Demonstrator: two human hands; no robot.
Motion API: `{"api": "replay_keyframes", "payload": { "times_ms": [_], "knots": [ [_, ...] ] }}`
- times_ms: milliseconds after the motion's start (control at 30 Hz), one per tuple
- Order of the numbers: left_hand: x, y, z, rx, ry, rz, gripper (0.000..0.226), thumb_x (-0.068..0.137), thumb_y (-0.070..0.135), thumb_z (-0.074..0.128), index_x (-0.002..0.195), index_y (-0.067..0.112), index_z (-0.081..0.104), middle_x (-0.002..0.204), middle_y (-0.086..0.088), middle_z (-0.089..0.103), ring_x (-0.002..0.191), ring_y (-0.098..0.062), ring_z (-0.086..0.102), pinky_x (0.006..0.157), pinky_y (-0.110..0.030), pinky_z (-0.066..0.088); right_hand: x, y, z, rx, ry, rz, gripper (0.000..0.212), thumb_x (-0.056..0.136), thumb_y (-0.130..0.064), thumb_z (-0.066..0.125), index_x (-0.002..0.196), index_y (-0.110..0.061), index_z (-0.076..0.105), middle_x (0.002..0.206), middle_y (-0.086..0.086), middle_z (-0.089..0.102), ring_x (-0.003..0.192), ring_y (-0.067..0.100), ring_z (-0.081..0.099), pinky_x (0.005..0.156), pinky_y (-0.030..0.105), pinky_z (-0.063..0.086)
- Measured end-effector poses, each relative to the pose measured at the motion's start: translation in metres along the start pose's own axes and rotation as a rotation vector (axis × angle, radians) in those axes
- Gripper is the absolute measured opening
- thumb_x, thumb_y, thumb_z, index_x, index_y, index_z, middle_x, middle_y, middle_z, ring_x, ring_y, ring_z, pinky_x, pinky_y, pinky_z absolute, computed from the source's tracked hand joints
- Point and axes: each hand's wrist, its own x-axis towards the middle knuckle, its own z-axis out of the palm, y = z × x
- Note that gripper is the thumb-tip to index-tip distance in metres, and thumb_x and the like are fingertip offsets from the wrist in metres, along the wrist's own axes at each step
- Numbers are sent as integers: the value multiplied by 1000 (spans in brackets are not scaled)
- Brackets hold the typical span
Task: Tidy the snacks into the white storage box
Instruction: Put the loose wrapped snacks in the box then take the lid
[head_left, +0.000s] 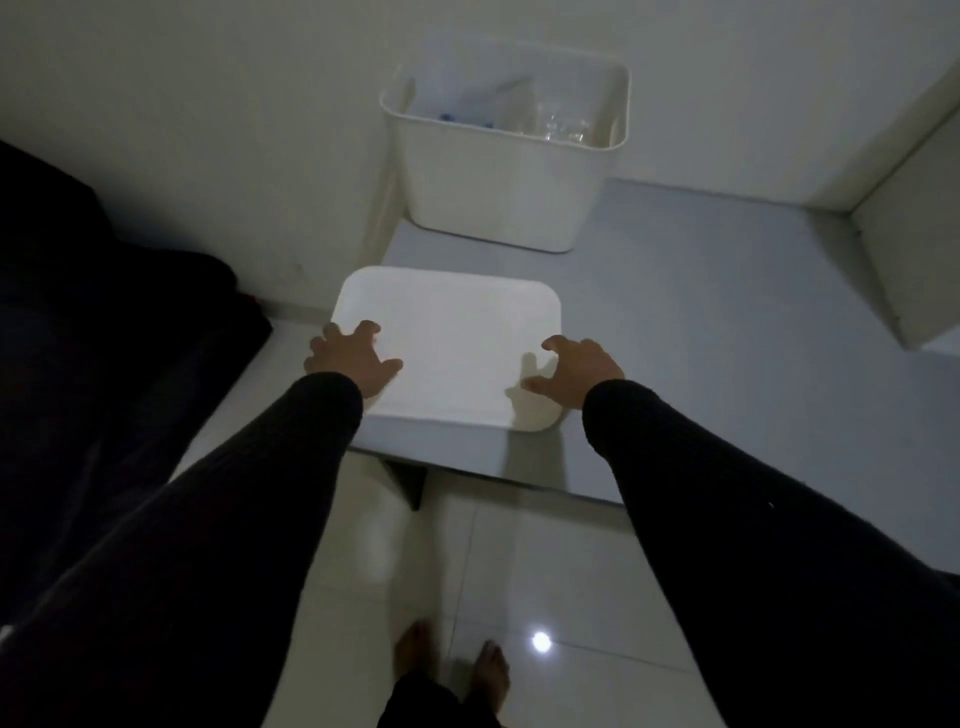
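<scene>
Your left hand (349, 358) and right hand (581, 370) hover over the white lid (457, 343), fingers spread, grasping nothing. The white storage box (498, 176) stands open behind it on the table (701, 322).

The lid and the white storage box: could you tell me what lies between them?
Only bare grey tabletop separates lid from box, seen in the head view.

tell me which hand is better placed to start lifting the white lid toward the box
Left, narrowly. The left hand already rests on the lid at its left edge, while the right hand hangs spread above the near right corner. The open box stands behind.
</scene>
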Motion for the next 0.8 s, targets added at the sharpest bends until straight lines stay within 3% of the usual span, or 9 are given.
{"api": "replay_keyframes", "payload": {
  "times_ms": [133,233,333,467,533,633,800],
  "knots": [
    [3,-39,30,-54,-45,-77,83,80,63,55,147,36,16,154,-23,8,139,-47,15,115,-53,19,-5,3,29,83,-24,54,76,83,-54,60,146,-30,25,142,20,33,131,37,35,103,43,38],
    [10,-60,45,-166,-83,-48,102,63,81,45,148,35,17,157,-14,16,140,-40,21,118,-44,16,-3,3,44,32,45,63,75,84,-52,60,147,-29,26,139,20,36,132,37,28,100,42,38],
    [8,-62,51,-296,-5,-29,94,67,70,56,146,27,29,151,-12,31,137,-33,31,115,-35,24,-1,1,55,99,118,71,74,83,-47,64,145,-25,31,139,20,36,132,36,29,103,40,35],
    [-9,-70,54,-383,63,43,87,69,61,66,141,20,40,145,-8,44,134,-29,37,113,-35,31,-8,-4,65,246,151,146,83,78,-49,68,147,-26,27,145,18,33,135,36,28,109,40,30],
    [-20,-79,56,-420,78,37,92,62,65,65,139,22,43,143,-10,45,134,-27,38,113,-35,32,-13,-7,72,330,139,176,89,77,-52,69,148,-25,23,148,15,33,136,35,26,111,40,27],
    [-32,-93,57,-404,135,40,84,68,57,72,139,24,43,143,-12,45,135,-28,37,113,-35,30,-27,-11,80,484,147,232,94,75,-50,71,149,-24,20,148,15,32,136,34,28,111,41,29],
    [-50,-109,42,-469,147,76,87,66,55,75,140,28,40,146,-10,38,135,-26,37,114,-35,30,-61,-27,79,688,218,204,84,77,-25,76,146,-31,28,141,14,25,123,35,43,104,37,40]
  ]
}}
